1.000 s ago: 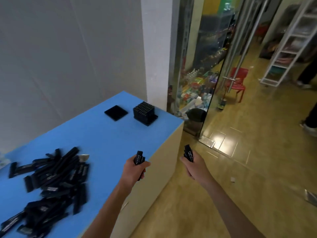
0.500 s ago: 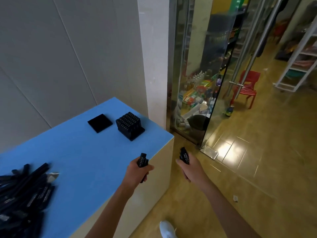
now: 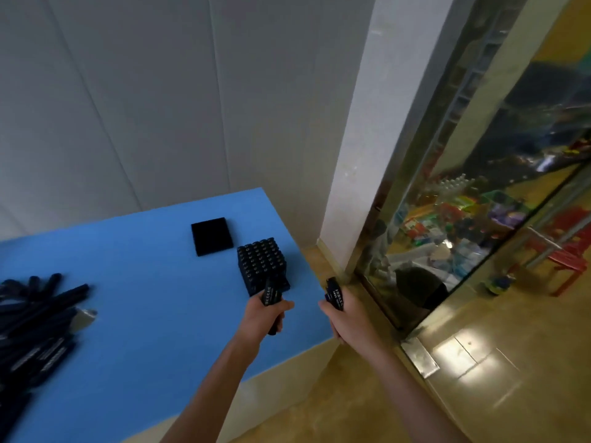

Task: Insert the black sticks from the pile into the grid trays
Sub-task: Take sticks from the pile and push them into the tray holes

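My left hand (image 3: 263, 318) grips a few black sticks (image 3: 270, 294) upright, just in front of the grid tray full of standing sticks (image 3: 262, 265) near the table's far right corner. My right hand (image 3: 347, 314) grips another small bunch of black sticks (image 3: 334, 294) past the table's right edge. A flat empty black grid tray (image 3: 211, 236) lies behind the full one. The pile of black sticks (image 3: 35, 321) lies at the left of the blue table (image 3: 144, 302).
A grey panelled wall runs behind the table and a white pillar (image 3: 358, 155) stands at its far right corner. A glass door (image 3: 473, 219) with a metal frame is to the right, over a shiny wooden floor. A small pale object (image 3: 85, 315) lies beside the pile.
The view has swung left and closer to the table. Both hands, still holding sticks, are now nearer the full grid tray; the left hand sits right in front of it.
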